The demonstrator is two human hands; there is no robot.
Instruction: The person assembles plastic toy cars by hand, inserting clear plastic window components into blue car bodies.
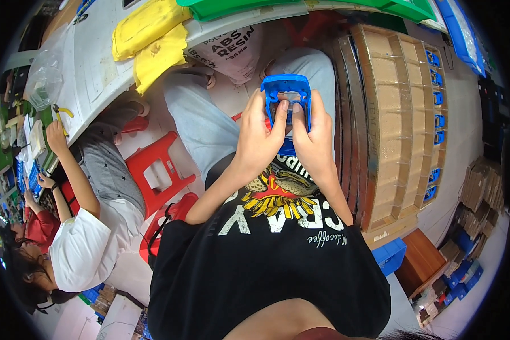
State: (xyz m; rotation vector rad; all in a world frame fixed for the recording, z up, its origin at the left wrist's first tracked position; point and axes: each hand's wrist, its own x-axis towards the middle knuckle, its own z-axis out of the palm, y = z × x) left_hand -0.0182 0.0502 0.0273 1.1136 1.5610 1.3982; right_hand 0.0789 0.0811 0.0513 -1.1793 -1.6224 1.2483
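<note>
Both of my hands hold a blue plastic shell (287,85) over my lap, its shape like a toy vehicle body with rounded corners and openings in the middle. My left hand (259,131) grips its left side, with the thumb pressed on the inside. On the right side my right hand (311,130) wraps round the edge, its thumb also resting in the middle. The fingers behind the shell are mostly hidden. Below the hands, a blue lower end of the piece shows against my black shirt.
At my right stands a stack of cardboard-coloured divided trays (399,85); blue parts (439,122) line its far column. A white table (99,73) holds yellow cloth (150,34) and a green tray (238,8). Left are a red stool (158,170) and a co-worker in a white shirt (93,249).
</note>
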